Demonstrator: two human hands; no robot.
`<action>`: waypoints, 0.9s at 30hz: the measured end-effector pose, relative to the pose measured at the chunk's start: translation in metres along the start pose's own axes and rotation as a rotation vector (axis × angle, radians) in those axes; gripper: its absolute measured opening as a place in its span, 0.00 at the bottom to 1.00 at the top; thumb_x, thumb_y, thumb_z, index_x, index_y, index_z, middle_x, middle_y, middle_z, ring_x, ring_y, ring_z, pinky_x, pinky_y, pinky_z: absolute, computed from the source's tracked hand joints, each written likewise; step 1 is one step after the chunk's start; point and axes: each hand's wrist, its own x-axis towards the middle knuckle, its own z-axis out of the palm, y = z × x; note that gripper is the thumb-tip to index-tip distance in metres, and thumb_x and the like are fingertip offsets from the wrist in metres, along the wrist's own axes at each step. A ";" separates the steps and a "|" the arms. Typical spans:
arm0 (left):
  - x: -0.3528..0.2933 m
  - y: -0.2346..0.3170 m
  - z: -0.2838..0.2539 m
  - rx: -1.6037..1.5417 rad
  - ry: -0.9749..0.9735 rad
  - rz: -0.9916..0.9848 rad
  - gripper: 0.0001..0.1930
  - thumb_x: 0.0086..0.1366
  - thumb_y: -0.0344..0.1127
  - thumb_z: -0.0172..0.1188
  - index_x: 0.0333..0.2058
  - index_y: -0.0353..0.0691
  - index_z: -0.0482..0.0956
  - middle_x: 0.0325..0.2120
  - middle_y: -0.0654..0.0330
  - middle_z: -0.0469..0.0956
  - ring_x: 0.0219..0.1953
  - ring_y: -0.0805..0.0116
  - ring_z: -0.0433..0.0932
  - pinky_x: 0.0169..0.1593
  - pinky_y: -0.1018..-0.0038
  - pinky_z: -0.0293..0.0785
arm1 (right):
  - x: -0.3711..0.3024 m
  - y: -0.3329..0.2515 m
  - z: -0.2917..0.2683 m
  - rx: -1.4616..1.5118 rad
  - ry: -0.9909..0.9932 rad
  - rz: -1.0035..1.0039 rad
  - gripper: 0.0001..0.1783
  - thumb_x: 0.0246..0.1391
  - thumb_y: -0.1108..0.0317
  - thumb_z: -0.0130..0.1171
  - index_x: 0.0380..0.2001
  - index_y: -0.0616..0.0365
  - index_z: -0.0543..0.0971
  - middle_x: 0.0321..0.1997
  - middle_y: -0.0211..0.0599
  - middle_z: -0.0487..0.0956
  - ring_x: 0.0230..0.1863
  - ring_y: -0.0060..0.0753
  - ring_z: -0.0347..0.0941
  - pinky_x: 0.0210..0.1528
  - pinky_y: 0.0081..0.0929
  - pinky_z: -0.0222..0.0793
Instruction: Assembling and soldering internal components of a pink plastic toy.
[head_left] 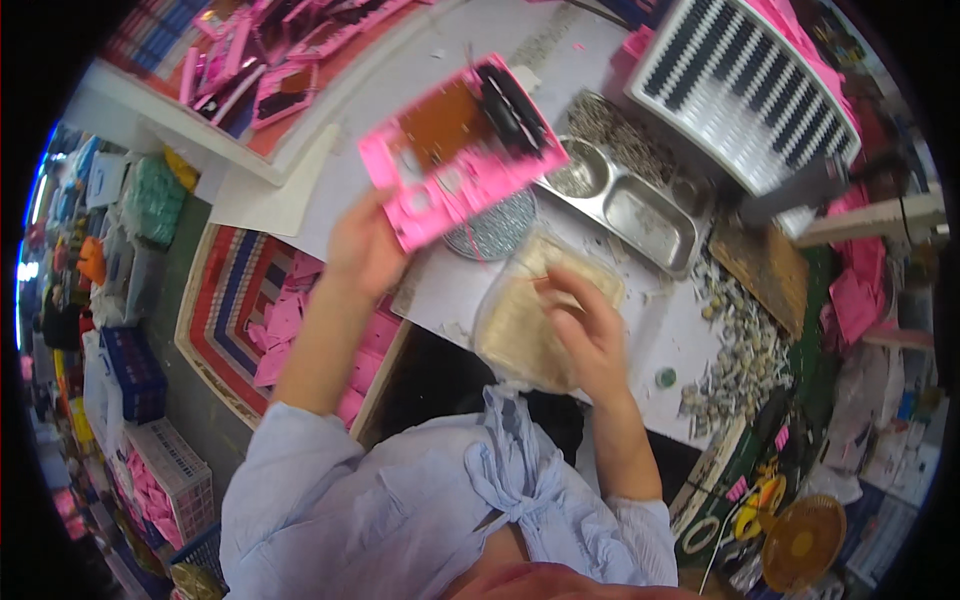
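My left hand [367, 245] grips a pink plastic housing [465, 190] by its lower left edge, tilted above the white table. Inside it sit a brown circuit board [440, 128] and black cylindrical parts [515, 110]. A thin reddish wire hangs below the housing. My right hand [590, 335] is over a beige pad or block in clear plastic [520, 325], with its fingers bent and thumb and forefinger close together. Whatever may be between them is too small to make out. Partly behind the housing stands a round dish of small grey pieces [495, 228].
Beyond my right hand lies a metal compartment tray [650, 222] with small metal parts. A rack with black and white rows [745, 95] stands at far right, near a pile of small metallic parts [740, 360]. A bin [225, 135] of pink housings is at far left.
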 end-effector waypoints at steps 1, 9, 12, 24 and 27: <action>-0.018 -0.029 0.004 -0.095 -0.007 -0.063 0.24 0.74 0.33 0.48 0.65 0.30 0.62 0.61 0.43 0.74 0.63 0.49 0.74 0.70 0.51 0.67 | 0.009 0.021 0.013 0.090 0.027 -0.158 0.33 0.63 0.65 0.63 0.68 0.65 0.66 0.61 0.42 0.76 0.63 0.32 0.72 0.65 0.32 0.67; -0.102 -0.079 -0.004 0.541 -0.315 -0.620 0.19 0.73 0.39 0.56 0.57 0.34 0.74 0.51 0.50 0.81 0.49 0.62 0.83 0.44 0.70 0.83 | -0.017 0.021 -0.025 0.378 0.045 0.008 0.26 0.68 0.62 0.61 0.63 0.65 0.71 0.55 0.33 0.79 0.54 0.23 0.74 0.59 0.26 0.69; -0.102 -0.057 -0.003 1.205 -0.699 -0.685 0.16 0.70 0.37 0.64 0.51 0.35 0.78 0.46 0.56 0.82 0.40 0.73 0.84 0.33 0.77 0.78 | -0.031 0.026 -0.050 0.175 0.063 0.113 0.20 0.68 0.64 0.60 0.58 0.64 0.76 0.46 0.31 0.83 0.43 0.19 0.77 0.46 0.19 0.73; -0.062 -0.111 0.000 1.749 -1.033 0.447 0.19 0.55 0.40 0.72 0.45 0.42 0.80 0.41 0.56 0.77 0.44 0.53 0.76 0.49 0.59 0.69 | -0.031 0.039 -0.059 -0.818 0.352 -0.051 0.13 0.52 0.67 0.74 0.24 0.59 0.79 0.21 0.35 0.77 0.20 0.30 0.74 0.23 0.26 0.68; -0.055 -0.104 0.010 1.723 -1.056 0.453 0.21 0.56 0.39 0.71 0.48 0.42 0.79 0.43 0.55 0.76 0.47 0.54 0.76 0.50 0.59 0.69 | -0.029 0.039 -0.059 -0.848 0.360 -0.172 0.13 0.51 0.67 0.74 0.22 0.57 0.77 0.20 0.34 0.76 0.19 0.31 0.72 0.22 0.28 0.66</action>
